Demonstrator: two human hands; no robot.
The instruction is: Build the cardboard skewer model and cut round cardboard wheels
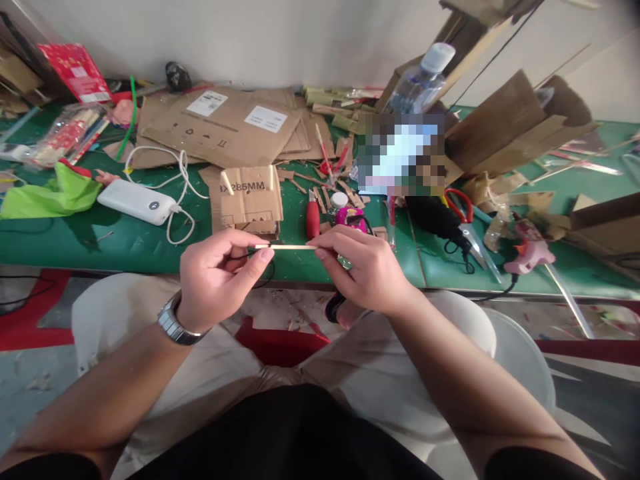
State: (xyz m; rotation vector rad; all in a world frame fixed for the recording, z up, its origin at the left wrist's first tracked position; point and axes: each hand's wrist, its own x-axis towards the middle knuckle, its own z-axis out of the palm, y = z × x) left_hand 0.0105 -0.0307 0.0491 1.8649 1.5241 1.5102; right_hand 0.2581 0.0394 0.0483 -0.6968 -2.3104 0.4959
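Pale wall (240, 40) behind; green tabletop (65, 240) runs the full width, its front edge just ahead of the seated person's knees. Thin pale stick (290, 247) is held roughly level, seen against the tabletop just inside that edge. Left hand (215, 277), steel watch (181, 320) at the wrist, pinches one end between thumb and forefinger. Right hand (363, 267) pinches the other end; middle length spans the gap between the hands.

Beyond the stick, room is tight: folded cardboard block (250, 193) near the left fingertips, red-handled knife (313, 217) just behind the right ones, magenta item (347, 217) close by. More green shows along the front edge at left, below the white power bank (137, 200). At right, red-handled scissors (473, 240) point toward the edge; a clear rod (570, 303) from the pink tool (533, 253) crosses it. Large flattened cardboard (215, 130) lies toward the wall.
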